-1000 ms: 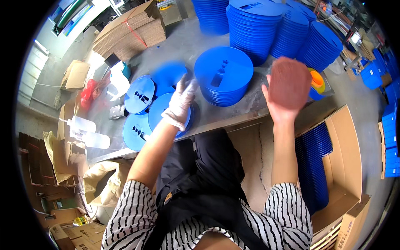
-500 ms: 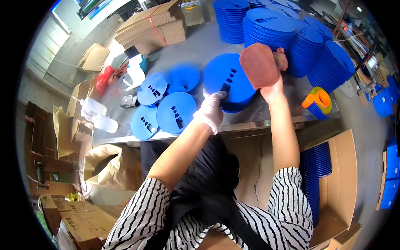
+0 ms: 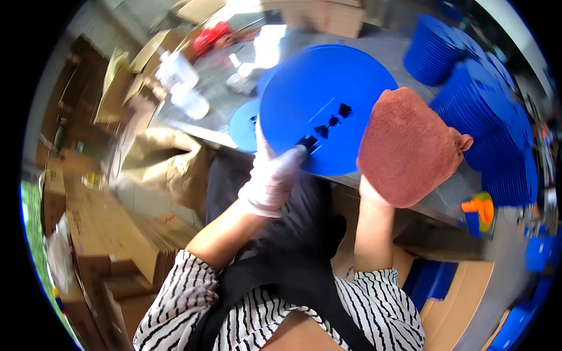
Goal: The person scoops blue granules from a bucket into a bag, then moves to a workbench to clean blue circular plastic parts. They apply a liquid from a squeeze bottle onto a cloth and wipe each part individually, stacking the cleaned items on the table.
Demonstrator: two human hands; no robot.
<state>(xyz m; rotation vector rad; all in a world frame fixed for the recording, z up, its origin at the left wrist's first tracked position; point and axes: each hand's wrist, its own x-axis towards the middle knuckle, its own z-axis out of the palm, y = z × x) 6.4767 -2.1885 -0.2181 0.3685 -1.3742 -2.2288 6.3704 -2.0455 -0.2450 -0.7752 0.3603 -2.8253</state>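
The gloved left hand (image 3: 270, 175) is gripping the blue disc (image 3: 328, 105) by its lower edge, lifting it above the worktop (image 3: 380, 44). The right hand (image 3: 404, 149), wrapped in a reddish cloth (image 3: 410, 140), is pressing against the disc's right rim.

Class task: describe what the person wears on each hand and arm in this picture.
The left hand wears a thin, whitish disposable glove. The right hand is covered by a fuzzy reddish-brown cloth mitt. Both forearms are bare; black-and-white striped short sleeves cover the upper arms.
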